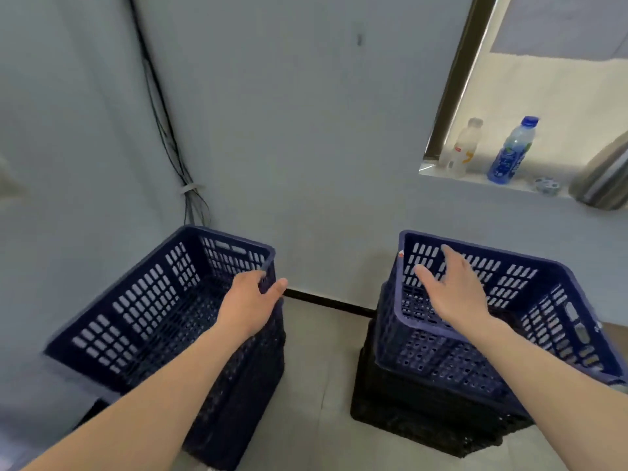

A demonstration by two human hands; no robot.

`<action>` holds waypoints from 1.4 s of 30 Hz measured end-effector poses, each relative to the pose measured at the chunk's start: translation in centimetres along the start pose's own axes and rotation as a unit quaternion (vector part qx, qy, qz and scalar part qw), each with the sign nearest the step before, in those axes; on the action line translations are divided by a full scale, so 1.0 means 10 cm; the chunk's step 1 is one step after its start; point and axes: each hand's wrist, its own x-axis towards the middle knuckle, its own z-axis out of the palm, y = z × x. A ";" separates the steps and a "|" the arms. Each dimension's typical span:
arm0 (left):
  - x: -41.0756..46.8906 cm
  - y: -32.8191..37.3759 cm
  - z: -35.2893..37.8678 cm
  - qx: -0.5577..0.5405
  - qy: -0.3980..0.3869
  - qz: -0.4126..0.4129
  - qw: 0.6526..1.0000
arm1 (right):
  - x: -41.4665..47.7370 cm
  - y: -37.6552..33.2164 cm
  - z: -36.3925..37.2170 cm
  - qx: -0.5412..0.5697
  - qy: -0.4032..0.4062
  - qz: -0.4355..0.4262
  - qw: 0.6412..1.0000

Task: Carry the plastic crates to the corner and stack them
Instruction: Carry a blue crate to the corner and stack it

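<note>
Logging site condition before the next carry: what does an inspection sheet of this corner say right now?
Surface: grey floor.
Job's things: left crate stack in the corner; right crate stack by the wall under the window sill.
Clutter: white bottle and blue bottle on the sill.
Grippers: left hand grips the left stack's top rim; right hand open above the right stack.
Cables: black cables run down the corner, tied.
Surroundings: pale blue walls.

Left dark-blue perforated plastic crate (136,300): moulded, matt, slight sheen on rim. Right dark-blue plastic crate (441,355): same finish. Black plastic crate (407,416) beneath: dull. Pale painted wall (306,130): matt. Blue-capped plastic bottle (511,151): glossy.
</note>
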 end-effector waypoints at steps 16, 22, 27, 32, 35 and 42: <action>-0.27 -1.81 -0.52 0.034 0.164 -0.314 0.934 | 0.99 -2.36 2.49 -0.026 -0.291 -0.238 0.926; -0.23 -1.99 -0.18 0.040 0.251 -0.406 0.878 | 1.49 -2.33 3.26 -0.078 -0.336 -0.267 0.900; -0.13 -2.12 0.04 -0.060 0.275 -0.495 0.822 | 1.64 -2.43 3.38 -0.125 -0.356 -0.268 0.886; -0.01 -2.21 0.17 -0.084 0.306 -0.546 0.775 | 1.74 -2.46 3.64 -0.167 -0.356 -0.293 0.872; 0.06 -2.22 0.23 -0.080 0.316 -0.565 0.758 | 1.77 -2.48 3.71 -0.243 -0.326 -0.321 0.856; 0.12 -2.23 0.27 0.020 0.272 -0.608 0.745 | 1.87 -2.32 3.81 -0.271 -0.312 -0.358 0.837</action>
